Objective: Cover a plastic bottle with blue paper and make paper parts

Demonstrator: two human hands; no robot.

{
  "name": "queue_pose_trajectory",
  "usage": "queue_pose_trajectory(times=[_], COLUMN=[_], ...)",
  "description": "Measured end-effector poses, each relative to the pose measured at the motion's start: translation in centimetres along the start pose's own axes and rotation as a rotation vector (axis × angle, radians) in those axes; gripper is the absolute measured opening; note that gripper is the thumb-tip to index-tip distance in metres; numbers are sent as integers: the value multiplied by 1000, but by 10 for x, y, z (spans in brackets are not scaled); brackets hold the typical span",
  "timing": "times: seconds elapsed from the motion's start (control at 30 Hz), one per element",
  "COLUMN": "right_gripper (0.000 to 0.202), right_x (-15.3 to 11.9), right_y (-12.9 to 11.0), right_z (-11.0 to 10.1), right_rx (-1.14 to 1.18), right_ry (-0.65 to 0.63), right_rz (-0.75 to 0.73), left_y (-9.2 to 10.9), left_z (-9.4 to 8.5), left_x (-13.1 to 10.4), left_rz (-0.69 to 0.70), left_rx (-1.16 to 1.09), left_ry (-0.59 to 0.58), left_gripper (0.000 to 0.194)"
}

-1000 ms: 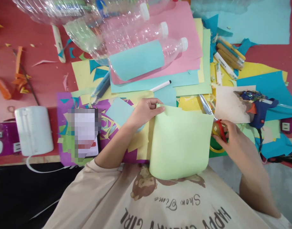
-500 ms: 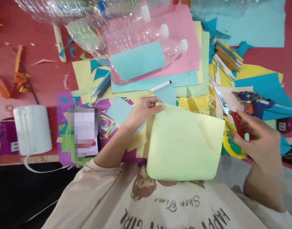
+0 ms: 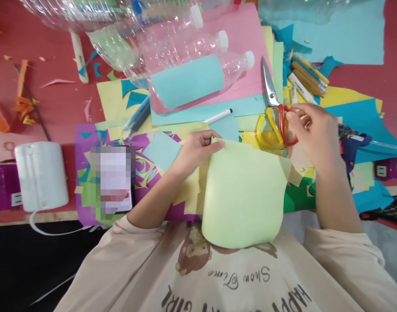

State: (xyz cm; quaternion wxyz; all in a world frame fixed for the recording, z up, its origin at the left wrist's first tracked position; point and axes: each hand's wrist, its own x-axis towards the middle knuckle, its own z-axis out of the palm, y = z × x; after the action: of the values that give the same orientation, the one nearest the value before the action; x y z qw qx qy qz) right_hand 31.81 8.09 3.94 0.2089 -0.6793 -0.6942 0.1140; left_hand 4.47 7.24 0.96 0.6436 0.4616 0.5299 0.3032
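My left hand (image 3: 201, 149) pinches the upper left corner of a pale green paper sheet (image 3: 245, 195), which curls down over the table edge against my shirt. My right hand (image 3: 315, 132) grips the red handle of a pair of scissors (image 3: 272, 99) between thumb and fingers. The scissors' yellow handle loop hangs free, and their blades look closed and point away from me. Beyond the scissors lies a plastic bottle (image 3: 237, 67) wrapped with a light blue paper band (image 3: 188, 82).
More clear bottles (image 3: 172, 50) lie behind on pink paper (image 3: 246, 26). A white marker (image 3: 219, 116) rests near my left hand. Several pens (image 3: 310, 76) lie at the right among paper scraps. A phone (image 3: 115, 180) and a white pouch (image 3: 41, 175) are on the left.
My right hand has moved up and to the left with the scissors, which now point more directly away from me. The green sheet's right side has curled inward; my left hand stays put.
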Motion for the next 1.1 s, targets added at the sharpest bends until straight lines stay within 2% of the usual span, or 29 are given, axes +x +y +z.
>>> queue_pose_trajectory(times=[0.1,0.17,0.3,0.37,0.43,0.53,0.73,1.1], right_gripper=[34,33,40,40,32,21,21,28], right_x=[-3,-4,0,3,5,4,-1,1], right_y=[-22,-36,-53,-54,-53,-49,-47,-46], right_z=[-14,-12,13,26,34,38,37,41], right_rx=[166,286,471,561,634,717,731,736], right_ry=[-136,-266,-588,-706,-782,-784,-627,-670], right_rz=[10,-50,-135,-103,-53,3,-19,18], left_y=[-4,-5,-4,-3,-3,-6,-9,-5], left_z=[0,1,6,9,12,14,12,11], left_x=[1,2,-1,-2,-3,-3,0,-2], left_rz=[20,26,10,7,12,23,-41,86], left_rx=[8,10,27,45,34,-21,-135,97], left_ry=[30,40,20,31,35,22,-36,74], left_gripper=[19,19,21,22,23,25,31,34])
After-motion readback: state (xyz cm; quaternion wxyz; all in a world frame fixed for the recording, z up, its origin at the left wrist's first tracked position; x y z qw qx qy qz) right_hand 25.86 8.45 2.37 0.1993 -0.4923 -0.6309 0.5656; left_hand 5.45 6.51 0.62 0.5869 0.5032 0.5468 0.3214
